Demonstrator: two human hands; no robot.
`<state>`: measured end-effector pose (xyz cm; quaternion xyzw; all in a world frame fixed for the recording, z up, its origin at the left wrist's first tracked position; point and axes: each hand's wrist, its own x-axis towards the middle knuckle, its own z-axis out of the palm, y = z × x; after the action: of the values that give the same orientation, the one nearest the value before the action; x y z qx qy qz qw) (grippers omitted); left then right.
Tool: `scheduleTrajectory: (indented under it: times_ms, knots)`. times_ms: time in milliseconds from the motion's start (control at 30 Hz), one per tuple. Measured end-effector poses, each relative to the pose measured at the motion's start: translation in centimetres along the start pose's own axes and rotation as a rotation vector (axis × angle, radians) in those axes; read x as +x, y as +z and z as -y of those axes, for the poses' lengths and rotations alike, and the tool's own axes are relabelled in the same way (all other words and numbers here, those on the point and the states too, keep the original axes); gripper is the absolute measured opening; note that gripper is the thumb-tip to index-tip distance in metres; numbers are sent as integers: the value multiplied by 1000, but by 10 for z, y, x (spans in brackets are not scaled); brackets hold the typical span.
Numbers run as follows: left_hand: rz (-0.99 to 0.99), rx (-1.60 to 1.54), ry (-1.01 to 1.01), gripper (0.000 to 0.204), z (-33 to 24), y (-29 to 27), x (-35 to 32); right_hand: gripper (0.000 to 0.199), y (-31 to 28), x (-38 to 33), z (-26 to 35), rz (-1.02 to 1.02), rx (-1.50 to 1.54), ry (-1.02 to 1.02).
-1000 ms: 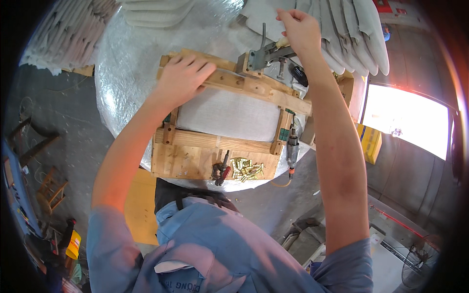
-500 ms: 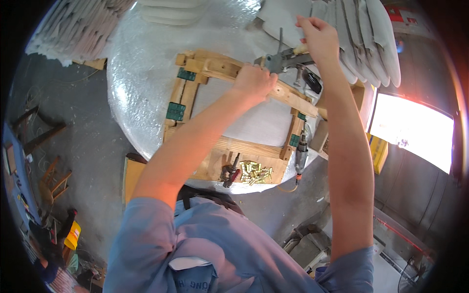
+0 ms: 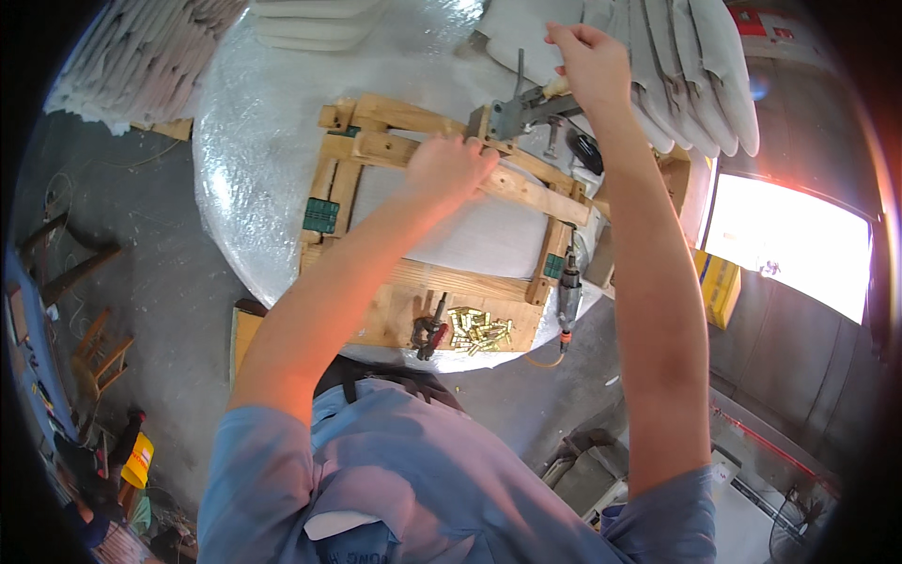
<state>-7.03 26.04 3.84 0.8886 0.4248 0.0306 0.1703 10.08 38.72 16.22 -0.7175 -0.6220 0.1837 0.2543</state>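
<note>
My left hand is closed over a curved wooden rail, with its fingers over the far edge. The rail lies across a wooden frame with green pads, slightly apart from the frame's back beam. Beyond my left hand stands a grey metal clamp with an upright rod and a lever arm. The lever's cream handle reaches to my right hand. That hand's index finger and thumb are partly stretched out; whether its palm presses on the handle is hidden.
Several brass inserts lie on the board's near edge, beside a dark tool with a red part. An air driver with a hose hangs at the right. Padded white pieces are stacked far right; a yellow box stands beyond.
The curved rail has come toward me with my left hand, opening a gap from the back beam and clamp. My right hand remains by the lever handle. The whole view has shifted slightly.
</note>
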Motion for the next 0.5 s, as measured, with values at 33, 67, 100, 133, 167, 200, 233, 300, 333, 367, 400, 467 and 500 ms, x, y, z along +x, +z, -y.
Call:
scheduleTrajectory:
  times_ms: [33, 67, 100, 133, 167, 200, 233, 300, 333, 367, 400, 467, 500]
  knots:
    - [14, 0, -12, 52, 1, -3, 1, 41, 1, 0, -1, -2, -6, -8]
    - [13, -7, 4, 52, -1, -3, 4, 41, -3, -2, -2, -3, -9, 9]
    - [15, -8, 11, 52, 2, -3, 5, 41, -4, -3, 3, 1, -2, 22]
    - [17, -9, 18, 52, 3, -3, 6, 41, -4, -4, 6, 4, 4, 36]
    - [12, 1, 17, 52, 4, -2, 6, 41, -3, -4, 6, 11, 6, 35]
    - [7, 9, 20, 52, 3, -2, 5, 40, -4, -5, 5, 14, 6, 38]
    - [3, 17, 23, 51, 2, -1, 5, 40, -5, -5, 5, 18, 5, 40]
    - [1, 18, 3, 50, 1, -1, 5, 40, -5, -4, 6, 37, -5, 53]
    - [-1, 15, -8, 50, 0, -1, 4, 40, -6, -4, 7, 49, -12, 58]
    - [-11, 21, 3, 49, -1, 0, 3, 40, -5, -4, 6, 48, -10, 49]
    - [-24, 27, 11, 49, 0, 1, 3, 41, -4, -4, 6, 49, -8, 37]
    - [-46, 13, 20, 49, 3, 4, 4, 41, -4, -1, 9, 70, -1, 0]
    - [-52, -7, 23, 49, 5, 5, 4, 42, -3, -1, 10, 90, 4, -20]
